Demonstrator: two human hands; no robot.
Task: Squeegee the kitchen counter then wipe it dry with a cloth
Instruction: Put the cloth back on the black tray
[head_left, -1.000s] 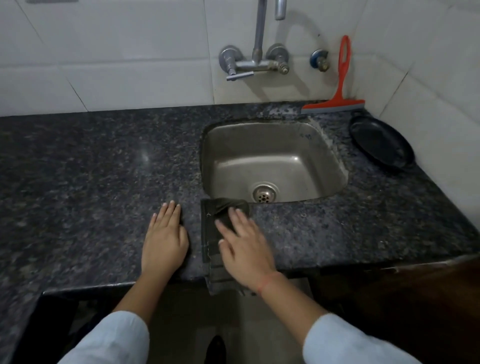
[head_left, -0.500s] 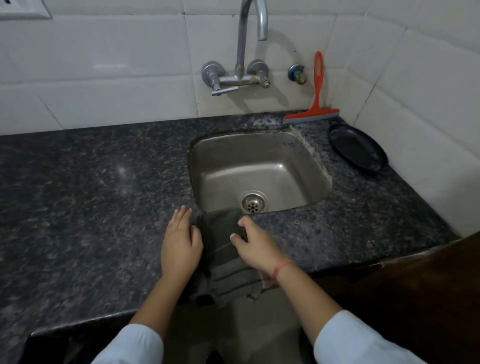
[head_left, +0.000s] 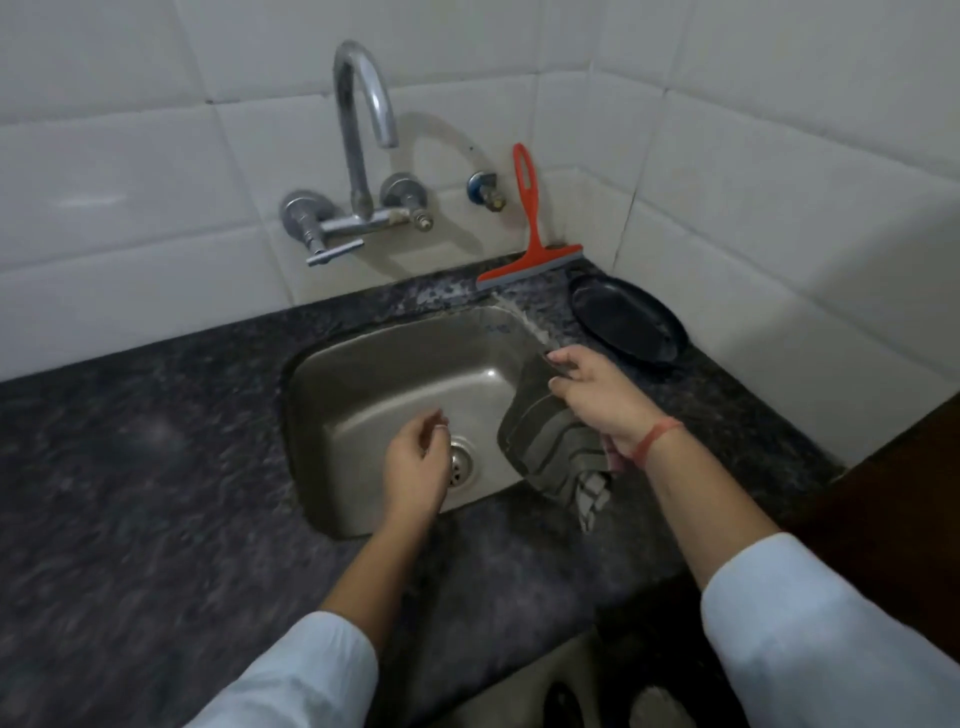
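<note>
My right hand (head_left: 597, 397) grips a dark grey-green cloth (head_left: 545, 447), which hangs lifted over the right side of the steel sink (head_left: 374, 384). My left hand (head_left: 418, 465) hovers over the drain with loosely curled fingers and holds nothing. A red squeegee (head_left: 530, 244) leans against the white tiled wall behind the sink, its blade on the dark speckled granite counter (head_left: 156, 467).
A curved tap (head_left: 358, 156) juts from the wall over the sink. A black plate (head_left: 628, 325) lies on the counter in the back right corner. The counter's front edge runs below my forearms, with a brown surface at the far right.
The cloth lay at the counter's front edge under both hands. My right hand has lifted it up and right over the sink; my left hand has let go and moved over the drain.
</note>
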